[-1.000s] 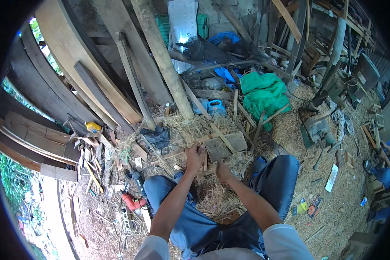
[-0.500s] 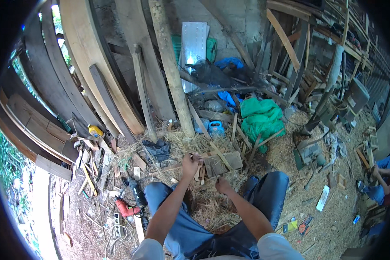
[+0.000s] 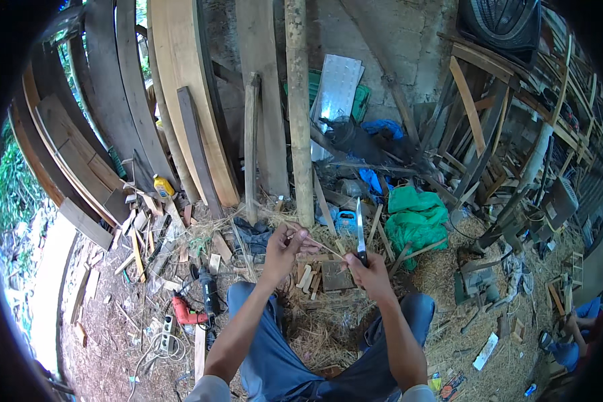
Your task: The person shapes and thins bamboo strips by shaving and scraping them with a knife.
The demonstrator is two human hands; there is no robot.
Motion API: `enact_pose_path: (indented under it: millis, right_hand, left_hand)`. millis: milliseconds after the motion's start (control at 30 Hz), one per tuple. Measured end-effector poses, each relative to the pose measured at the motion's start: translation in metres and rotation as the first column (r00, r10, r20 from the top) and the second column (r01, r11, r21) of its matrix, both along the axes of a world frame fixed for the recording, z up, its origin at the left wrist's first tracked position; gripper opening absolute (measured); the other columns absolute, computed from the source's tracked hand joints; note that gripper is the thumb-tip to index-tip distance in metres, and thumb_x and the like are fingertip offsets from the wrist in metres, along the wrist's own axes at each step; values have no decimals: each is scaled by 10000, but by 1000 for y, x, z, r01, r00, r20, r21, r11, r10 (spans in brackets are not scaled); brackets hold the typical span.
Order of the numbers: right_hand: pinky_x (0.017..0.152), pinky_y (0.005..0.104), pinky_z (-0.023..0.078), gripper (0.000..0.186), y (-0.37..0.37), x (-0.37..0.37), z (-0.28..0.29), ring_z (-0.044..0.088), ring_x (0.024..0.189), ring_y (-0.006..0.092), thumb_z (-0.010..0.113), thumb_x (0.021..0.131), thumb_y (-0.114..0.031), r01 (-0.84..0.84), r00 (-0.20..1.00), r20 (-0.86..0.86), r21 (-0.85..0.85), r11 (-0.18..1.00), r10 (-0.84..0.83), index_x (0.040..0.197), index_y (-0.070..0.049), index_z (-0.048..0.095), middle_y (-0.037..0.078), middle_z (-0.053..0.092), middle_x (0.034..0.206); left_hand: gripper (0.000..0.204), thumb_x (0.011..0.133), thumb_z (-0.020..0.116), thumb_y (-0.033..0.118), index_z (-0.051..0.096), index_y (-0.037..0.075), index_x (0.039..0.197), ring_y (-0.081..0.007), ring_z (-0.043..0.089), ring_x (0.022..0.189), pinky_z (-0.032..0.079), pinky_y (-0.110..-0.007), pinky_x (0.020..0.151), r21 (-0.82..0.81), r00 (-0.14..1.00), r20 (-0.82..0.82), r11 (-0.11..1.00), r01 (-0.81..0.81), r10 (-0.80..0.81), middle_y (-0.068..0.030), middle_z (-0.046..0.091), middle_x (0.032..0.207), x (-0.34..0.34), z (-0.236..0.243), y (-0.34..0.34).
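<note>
My left hand (image 3: 281, 254) is closed, its fingers pinching a thin wooden strip (image 3: 325, 250). The strip slants down to the right and reaches my right hand (image 3: 374, 275). That hand grips a knife (image 3: 360, 228) by its dark handle, with the long bright blade pointing up and away from me. Whether the right fingers also hold the strip's end, I cannot tell. Below and beyond the hands, between my knees, lie a flat wooden block (image 3: 336, 277) and several short wood pieces (image 3: 307, 279) on the straw.
A red power drill (image 3: 187, 312) and an extension socket (image 3: 168, 328) with a cord lie at the left. Tall planks (image 3: 187, 100) lean at the back. Beyond my right hand is a green sheet (image 3: 415, 221). Another person sits at the far right, near a bench vise (image 3: 477, 288).
Both hands have risen from near the block, and the knife now stands upright in my right hand. The strip now shows clearly between the hands. The view has shifted, taking in more at the top.
</note>
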State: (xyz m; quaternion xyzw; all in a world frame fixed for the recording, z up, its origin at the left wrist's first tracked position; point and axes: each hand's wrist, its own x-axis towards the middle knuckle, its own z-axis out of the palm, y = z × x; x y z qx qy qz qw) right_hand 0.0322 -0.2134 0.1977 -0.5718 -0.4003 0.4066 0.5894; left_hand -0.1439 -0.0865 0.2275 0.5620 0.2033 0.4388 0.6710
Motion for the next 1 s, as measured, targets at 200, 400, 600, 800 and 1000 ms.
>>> enact_pose_path:
  millis: [200,400,600,800,1000]
  right_hand:
    - [421,192,331,173,-7,-11,11,447,483,22,649,868,-175,7,996,-92,68,998,-1,962,-29,649,-10,642,693]
    - [424,180,309,169,-8,-15,11,444,500,15,670,849,-134,40,980,-199,99,994,-20,962,-14,634,28,652,727]
    - [482,199,327,187,-4,-10,-4,430,526,33,593,908,-175,159,979,91,207,965,-181,971,0,608,39,620,724]
    - [589,221,361,352,-9,2,6,423,630,64,463,979,-306,248,962,39,291,924,-271,1075,-10,628,-41,455,669]
    - [586,224,369,353,-11,0,4,432,640,70,442,989,-284,54,995,62,310,949,-77,1147,9,561,-21,459,704]
  left_hand:
    - [143,925,549,95,492,-15,996,-211,652,785,576,-322,674,52,999,-23,997,-48,49,-101,611,847,13,7,-3]
    - [206,910,573,82,570,-25,1086,-167,641,823,546,-301,715,88,1000,6,996,-9,9,-103,649,898,32,-11,-45]
    - [218,897,604,94,627,-24,1079,-94,607,775,493,-232,680,33,993,-100,998,-58,61,-51,654,819,33,-15,-53]
    - [209,874,635,95,640,-19,1048,-85,591,750,474,-227,706,28,975,-220,999,21,-15,-45,659,843,19,8,-55]
    - [227,867,651,107,633,-15,1057,-58,553,696,443,-210,619,180,977,-210,984,4,34,-22,648,821,15,4,-56]
